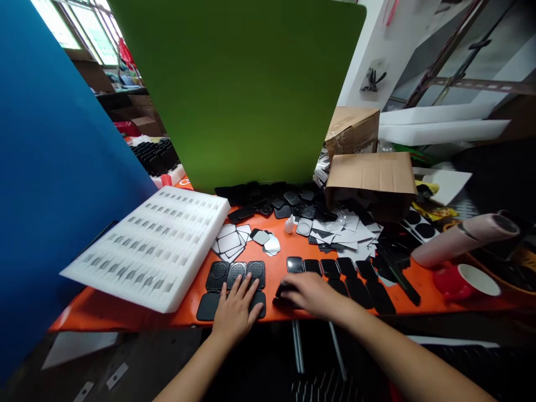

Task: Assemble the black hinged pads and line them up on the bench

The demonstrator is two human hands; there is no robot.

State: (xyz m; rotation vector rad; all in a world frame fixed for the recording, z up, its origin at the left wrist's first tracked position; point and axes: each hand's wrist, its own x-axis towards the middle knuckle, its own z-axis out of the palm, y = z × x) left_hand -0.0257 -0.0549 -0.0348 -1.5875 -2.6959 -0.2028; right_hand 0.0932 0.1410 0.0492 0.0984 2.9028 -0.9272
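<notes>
Left hand (237,307): palm down, fingers spread wide across the three open cases (257,271). Right hand (314,293): fingers curled around a black case (281,295) at the front edge of the orange table (274,245); forearm enters from lower right. A case row (358,293) lies beside the right hand. Foam tray (182,279) at left; carton (372,170), flask (464,240) and red mug (452,285) at right. A green panel (251,95) stands behind the table, a blue panel (54,167) at far left.
</notes>
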